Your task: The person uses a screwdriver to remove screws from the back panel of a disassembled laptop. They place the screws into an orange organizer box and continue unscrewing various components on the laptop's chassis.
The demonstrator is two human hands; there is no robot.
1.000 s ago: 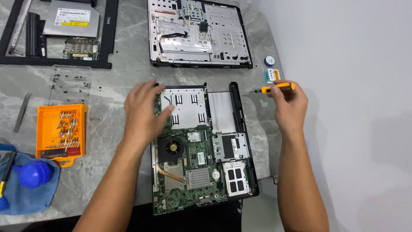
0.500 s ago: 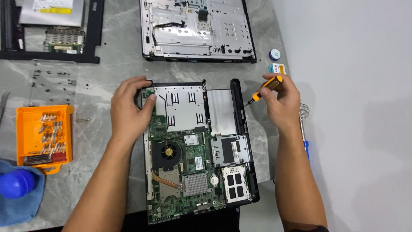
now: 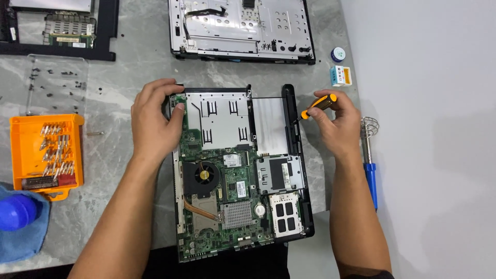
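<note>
- Two hands at work on an opened laptop base [image 3: 237,170], lying mid-table on grey marble [image 3: 119,93], nearest the body.
- Left hand [image 3: 155,121] spread over the top-left corner of the base, fingers curled on the edge, clasping nothing loose.
- Right hand [image 3: 336,121] closed around a small yellow-and-black screwdriver [image 3: 316,106], tip angled down toward the black right rail.
- Best done, by judgement, with the base pinned firmly, the tip seated square before turning, light downward pressure.
- Bare green board, round black fan, copper heat pipe, silver shield plate and grey drive bay all exposed.
- Orange bit case [image 3: 46,152] well apart at left.
</note>
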